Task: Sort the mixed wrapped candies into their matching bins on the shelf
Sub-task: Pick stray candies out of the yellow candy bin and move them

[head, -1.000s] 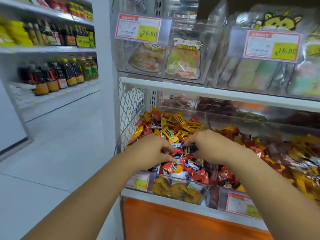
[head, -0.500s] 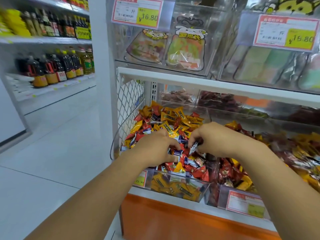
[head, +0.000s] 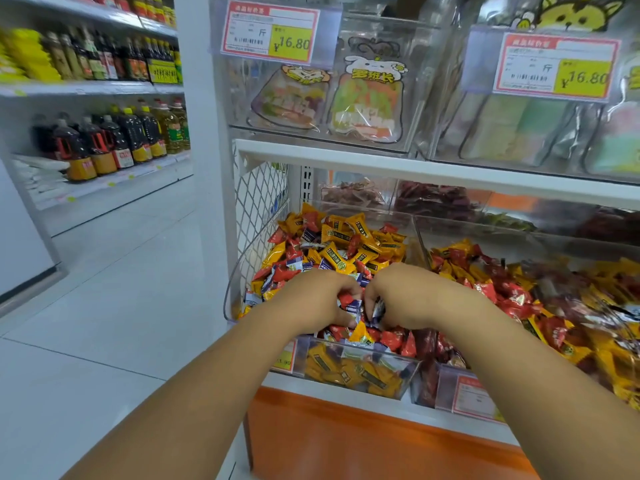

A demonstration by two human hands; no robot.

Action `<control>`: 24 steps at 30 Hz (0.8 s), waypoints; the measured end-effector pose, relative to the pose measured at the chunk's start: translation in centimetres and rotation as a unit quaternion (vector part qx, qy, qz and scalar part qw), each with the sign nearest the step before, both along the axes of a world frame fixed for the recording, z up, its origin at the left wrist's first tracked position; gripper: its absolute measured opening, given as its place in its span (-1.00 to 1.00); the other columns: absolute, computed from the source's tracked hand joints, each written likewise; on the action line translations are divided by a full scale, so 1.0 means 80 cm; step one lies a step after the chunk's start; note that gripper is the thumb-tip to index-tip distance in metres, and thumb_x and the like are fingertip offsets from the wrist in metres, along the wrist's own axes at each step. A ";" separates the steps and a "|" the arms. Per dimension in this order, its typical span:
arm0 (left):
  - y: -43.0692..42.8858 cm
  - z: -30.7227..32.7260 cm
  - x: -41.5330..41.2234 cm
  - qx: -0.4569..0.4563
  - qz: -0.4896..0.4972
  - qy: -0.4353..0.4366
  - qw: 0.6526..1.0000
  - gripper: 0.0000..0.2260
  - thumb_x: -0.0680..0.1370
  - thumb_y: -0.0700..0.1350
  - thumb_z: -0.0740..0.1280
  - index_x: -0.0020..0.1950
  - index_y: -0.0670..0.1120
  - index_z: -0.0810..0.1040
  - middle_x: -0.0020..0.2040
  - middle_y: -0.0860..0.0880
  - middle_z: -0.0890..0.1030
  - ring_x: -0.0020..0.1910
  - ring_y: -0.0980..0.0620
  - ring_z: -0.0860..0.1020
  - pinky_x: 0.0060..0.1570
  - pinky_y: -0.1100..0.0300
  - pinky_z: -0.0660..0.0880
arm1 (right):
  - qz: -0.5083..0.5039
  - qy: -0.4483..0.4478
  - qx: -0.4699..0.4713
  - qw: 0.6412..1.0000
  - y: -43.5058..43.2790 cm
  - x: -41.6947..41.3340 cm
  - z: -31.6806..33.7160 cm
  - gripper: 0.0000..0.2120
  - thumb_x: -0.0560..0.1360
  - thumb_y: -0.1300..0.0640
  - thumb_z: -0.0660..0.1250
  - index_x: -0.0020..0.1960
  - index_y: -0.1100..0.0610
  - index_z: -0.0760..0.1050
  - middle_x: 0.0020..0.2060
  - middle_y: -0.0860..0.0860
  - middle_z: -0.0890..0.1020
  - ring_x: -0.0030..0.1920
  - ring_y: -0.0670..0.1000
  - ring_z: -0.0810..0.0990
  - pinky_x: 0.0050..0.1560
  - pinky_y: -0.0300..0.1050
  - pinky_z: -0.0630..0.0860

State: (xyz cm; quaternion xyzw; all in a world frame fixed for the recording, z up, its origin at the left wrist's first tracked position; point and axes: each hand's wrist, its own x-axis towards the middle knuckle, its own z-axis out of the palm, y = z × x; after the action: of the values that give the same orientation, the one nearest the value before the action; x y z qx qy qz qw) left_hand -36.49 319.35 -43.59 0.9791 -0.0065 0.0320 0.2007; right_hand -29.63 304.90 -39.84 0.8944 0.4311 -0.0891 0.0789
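Candies (head: 341, 249) in yellow, red and blue wrappers heap the clear bin (head: 236, 289) at 6 o'clock below the ¥16.80 tag (head: 270, 31). On the pile I see my left hand (head: 311, 301) pinching a blue candy (head: 351, 308), my right hand (head: 417, 296) pinching another.

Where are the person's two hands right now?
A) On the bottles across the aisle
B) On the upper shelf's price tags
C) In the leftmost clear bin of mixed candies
C: the left hand and right hand are both down in the leftmost clear bin, fingers curled around wrapped candies.
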 end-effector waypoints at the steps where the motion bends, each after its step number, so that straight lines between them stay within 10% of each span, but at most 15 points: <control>1: 0.003 0.001 -0.001 -0.021 0.003 -0.004 1.000 -0.69 0.45 0.01 0.48 0.16 0.05 0.56 -0.08 0.11 0.51 -0.13 0.08 0.47 -0.19 0.18 0.37 | -0.003 0.000 0.010 1.000 -0.001 0.000 0.001 -0.78 0.46 0.24 0.39 0.06 0.01 0.62 0.00 0.02 0.63 0.00 0.05 0.58 -0.13 -0.15 0.46; 14: 0.040 0.013 -0.018 -0.126 0.057 -0.078 0.987 -0.85 0.46 -0.01 0.47 -0.13 0.14 0.50 -0.07 0.15 0.55 -0.24 0.24 0.47 -0.28 0.35 0.34 | -0.027 0.022 0.099 0.994 -0.015 -0.004 0.026 -0.59 0.54 0.10 0.34 0.36 -0.10 0.44 0.33 -0.02 0.50 0.08 0.01 0.53 0.01 -0.18 0.43; 19: 0.050 0.013 -0.021 -0.122 0.080 -0.074 0.986 -0.84 0.46 -0.01 0.46 -0.04 0.10 0.52 0.06 0.06 0.57 0.05 0.05 0.52 -0.02 0.13 0.47 | -0.034 0.009 0.110 0.993 0.001 0.005 0.013 -0.54 0.59 0.17 0.22 0.44 -0.12 0.32 0.39 0.01 0.44 0.16 0.07 0.53 -0.12 -0.20 0.35; 24: 0.051 0.016 -0.023 -0.123 0.098 -0.052 0.986 -0.63 0.43 0.00 0.49 0.17 0.09 0.45 0.00 0.08 0.54 -0.10 0.06 0.55 -0.20 0.23 0.45 | -0.052 -0.027 0.094 0.994 0.027 0.012 -0.011 -0.55 0.56 0.05 0.27 0.43 0.04 0.32 0.23 0.07 0.54 0.16 0.12 0.52 0.02 -0.06 0.49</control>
State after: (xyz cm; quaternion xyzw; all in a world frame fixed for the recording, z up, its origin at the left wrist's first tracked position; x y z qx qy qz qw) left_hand -38.36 323.39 -42.34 0.9400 0.0829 0.1026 0.3146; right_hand -28.68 307.10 -40.73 0.9212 0.3881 -0.0276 0.0014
